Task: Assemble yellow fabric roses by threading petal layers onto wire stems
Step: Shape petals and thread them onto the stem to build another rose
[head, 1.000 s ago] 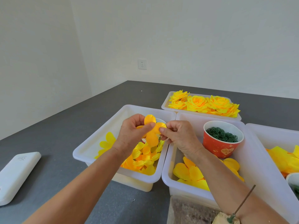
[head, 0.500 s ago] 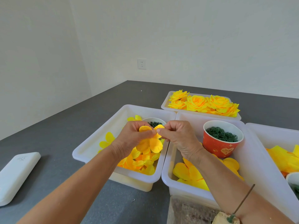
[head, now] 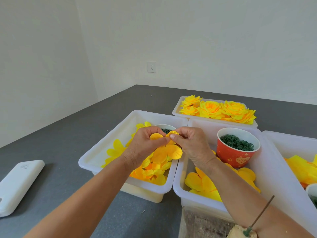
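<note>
Both hands meet over the left white bin [head: 96, 157]. My left hand [head: 145, 145] and my right hand [head: 192, 143] each pinch the same yellow petal layer [head: 167, 150], thumbs touching near its top. The layer hangs flat below the fingers, with a small dark hole at its centre. More loose petal layers [head: 151, 172] lie in the bin beneath. A wire stem [head: 260, 213] stands upright in a block at the bottom right, close to my right forearm.
A red paper cup [head: 235, 155] of green rings sits in the middle bin [head: 178, 189], above large yellow petals [head: 202, 184]. Finished yellow roses [head: 217, 109] fill the far tray. Another bin [head: 291, 162] is at right. A white flat device [head: 18, 184] lies at left.
The petal layer has come down from in front of the hands to hang lower over the bin, and both hands have drawn together and slightly nearer.
</note>
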{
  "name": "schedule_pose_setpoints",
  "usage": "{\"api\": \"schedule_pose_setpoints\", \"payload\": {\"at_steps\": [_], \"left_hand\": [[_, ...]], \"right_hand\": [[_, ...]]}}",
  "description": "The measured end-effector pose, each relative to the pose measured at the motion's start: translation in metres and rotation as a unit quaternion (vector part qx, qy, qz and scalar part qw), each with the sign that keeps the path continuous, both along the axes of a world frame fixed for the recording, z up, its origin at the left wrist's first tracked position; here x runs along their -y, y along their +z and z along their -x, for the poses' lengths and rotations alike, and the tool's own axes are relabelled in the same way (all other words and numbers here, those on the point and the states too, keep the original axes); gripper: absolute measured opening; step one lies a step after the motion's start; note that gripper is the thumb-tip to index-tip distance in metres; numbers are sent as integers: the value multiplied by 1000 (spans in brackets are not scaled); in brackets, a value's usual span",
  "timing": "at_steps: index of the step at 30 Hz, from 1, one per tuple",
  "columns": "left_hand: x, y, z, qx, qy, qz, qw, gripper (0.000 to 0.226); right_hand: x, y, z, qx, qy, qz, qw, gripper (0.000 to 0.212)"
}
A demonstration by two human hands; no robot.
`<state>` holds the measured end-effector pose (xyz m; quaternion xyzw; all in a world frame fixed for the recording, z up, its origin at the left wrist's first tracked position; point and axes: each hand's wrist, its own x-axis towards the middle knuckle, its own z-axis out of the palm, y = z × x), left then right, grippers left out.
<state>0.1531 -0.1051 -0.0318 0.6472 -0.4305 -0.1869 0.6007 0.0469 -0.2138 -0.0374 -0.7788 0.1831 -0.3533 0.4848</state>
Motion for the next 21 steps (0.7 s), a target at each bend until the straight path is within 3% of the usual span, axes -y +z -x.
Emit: {"api": "schedule_pose_setpoints", "payload": {"at_steps": [8,13,16,18,21], "left_hand": [[0,1,3,-39,-3,23,999,7],[0,3,1,-81,28,35,996,10],[0,3,-3,-92,40,12,995,10],[-1,4,-6,-148,-1,4,989,10],[-2,8,-12,-246,-104,23,963,13]], "right_hand": [[3,0,2,14,-11,-19,1000,12],[1,4,4,51,46,-145,987,9],[2,2,5,28,47,-117,992,12],[1,1,5,26,70,-105,992,10],[3,5,5,57,169,-198,964,10]]}}
